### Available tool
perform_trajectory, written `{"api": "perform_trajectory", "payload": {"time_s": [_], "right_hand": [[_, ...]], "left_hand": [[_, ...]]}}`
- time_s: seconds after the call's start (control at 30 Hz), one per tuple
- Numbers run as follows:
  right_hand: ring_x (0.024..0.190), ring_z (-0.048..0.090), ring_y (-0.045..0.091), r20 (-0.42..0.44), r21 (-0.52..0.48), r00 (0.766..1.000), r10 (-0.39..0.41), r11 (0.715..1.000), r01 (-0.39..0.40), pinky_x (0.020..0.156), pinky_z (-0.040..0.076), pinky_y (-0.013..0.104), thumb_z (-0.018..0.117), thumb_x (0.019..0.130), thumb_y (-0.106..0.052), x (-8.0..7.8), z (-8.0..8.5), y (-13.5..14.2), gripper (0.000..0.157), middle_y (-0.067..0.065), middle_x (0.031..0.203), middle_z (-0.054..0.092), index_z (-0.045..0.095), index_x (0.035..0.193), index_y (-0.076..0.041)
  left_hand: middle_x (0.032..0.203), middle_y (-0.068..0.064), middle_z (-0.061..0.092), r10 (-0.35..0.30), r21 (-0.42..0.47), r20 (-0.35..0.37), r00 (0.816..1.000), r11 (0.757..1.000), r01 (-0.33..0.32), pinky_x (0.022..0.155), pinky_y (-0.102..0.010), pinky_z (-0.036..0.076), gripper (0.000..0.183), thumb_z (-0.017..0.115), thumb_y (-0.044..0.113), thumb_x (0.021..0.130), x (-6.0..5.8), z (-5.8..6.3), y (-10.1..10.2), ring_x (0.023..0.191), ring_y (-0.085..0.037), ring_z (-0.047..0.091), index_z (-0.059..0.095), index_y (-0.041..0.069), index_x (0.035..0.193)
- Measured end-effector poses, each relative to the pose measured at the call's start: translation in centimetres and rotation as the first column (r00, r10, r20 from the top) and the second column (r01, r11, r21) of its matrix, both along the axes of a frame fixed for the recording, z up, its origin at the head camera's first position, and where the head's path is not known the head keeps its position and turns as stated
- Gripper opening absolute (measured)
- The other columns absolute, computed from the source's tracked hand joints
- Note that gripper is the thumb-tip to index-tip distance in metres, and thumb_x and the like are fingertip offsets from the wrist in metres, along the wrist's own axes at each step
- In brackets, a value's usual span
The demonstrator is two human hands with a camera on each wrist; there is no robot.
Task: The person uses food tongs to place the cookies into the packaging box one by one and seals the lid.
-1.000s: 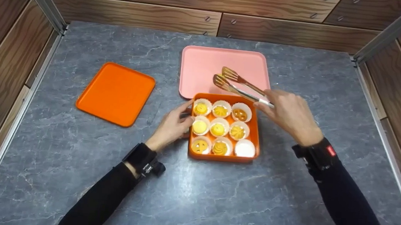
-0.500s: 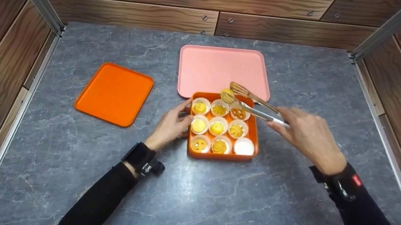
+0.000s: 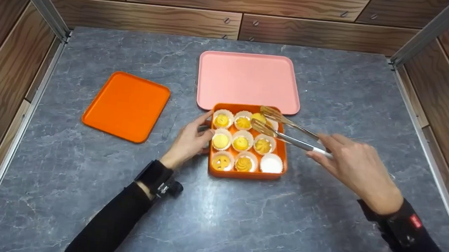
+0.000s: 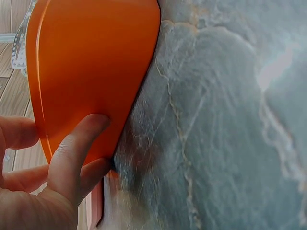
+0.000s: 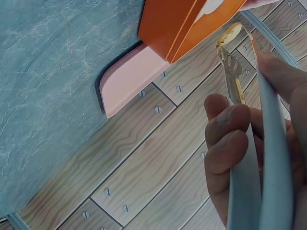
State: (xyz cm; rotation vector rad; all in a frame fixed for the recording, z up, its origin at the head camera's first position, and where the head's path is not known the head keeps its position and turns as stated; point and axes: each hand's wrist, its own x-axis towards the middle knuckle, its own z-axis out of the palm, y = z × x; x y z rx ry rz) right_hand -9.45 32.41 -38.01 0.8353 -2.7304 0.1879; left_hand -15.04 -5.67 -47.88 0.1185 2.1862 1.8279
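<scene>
My right hand [image 3: 359, 168] holds a pair of serving tongs [image 3: 293, 141] with slotted gold tips and pale handles. Between the tips sits a round yellow cookie [image 5: 229, 34], above the back right corner of an orange square box [image 3: 246, 175]. Inside the box stand rows of white paper cups, most with a yellow or golden cookie. The front right cup [image 3: 272, 164] holds no cookie. The tongs partly cover the back right cup. My left hand [image 3: 188, 142] rests against the box's left wall, its fingertips touching the orange side in the left wrist view.
A pink tray [image 3: 248, 81] lies directly behind the box, with nothing on it. To the left is an orange square lid [image 3: 127, 106], lying flat. Wood-patterned panels [image 3: 145, 17] border the grey marbled tabletop [image 3: 200, 228] at back and sides.
The tongs have moved from over the pink tray toward me and slightly right, carrying the yellow cookie over the box. My left hand stays at the box's left side.
</scene>
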Motion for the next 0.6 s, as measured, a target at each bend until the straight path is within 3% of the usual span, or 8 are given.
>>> {"api": "perform_trajectory", "payload": {"time_s": [0.23,0.4,0.6], "right_hand": [[0.052,0.045,0.007,0.03,0.007,0.999,0.024,1.0,-0.024,0.04,0.042,0.025,0.083,0.086,-0.034,0.8,0.4,1.0,0.035,-0.001,0.074,0.058,0.069,0.104,-0.007],[0.054,0.054,0.009,0.04,0.017,0.998,0.046,0.999,-0.047,0.041,0.049,0.03,0.082,0.086,-0.036,1.2,1.0,2.0,0.042,0.003,0.079,0.066,0.073,0.112,-0.005],[0.055,0.053,0.008,0.05,0.021,0.997,0.054,0.998,-0.055,0.043,0.049,0.034,0.086,0.082,-0.034,1.6,1.6,3.1,0.041,0.003,0.082,0.07,0.075,0.11,-0.007]], "left_hand": [[0.143,-0.015,0.054,-0.004,0.01,0.006,1.0,1.0,0.004,0.068,-0.039,0.066,0.066,0.06,0.013,0.101,0.1,0.0,0.0,0.107,-0.025,0.071,0.036,0.021,0.163],[0.144,-0.014,0.054,-0.005,-0.03,0.002,1.0,1.0,0.005,0.067,-0.038,0.066,0.066,0.059,0.015,0.101,0.0,0.0,0.0,0.106,-0.024,0.07,0.036,0.022,0.163],[0.144,-0.013,0.054,-0.008,-0.043,-0.013,1.0,0.999,0.008,0.065,-0.039,0.065,0.066,0.059,0.015,0.102,0.0,0.0,-0.1,0.105,-0.024,0.07,0.036,0.023,0.163]]}}
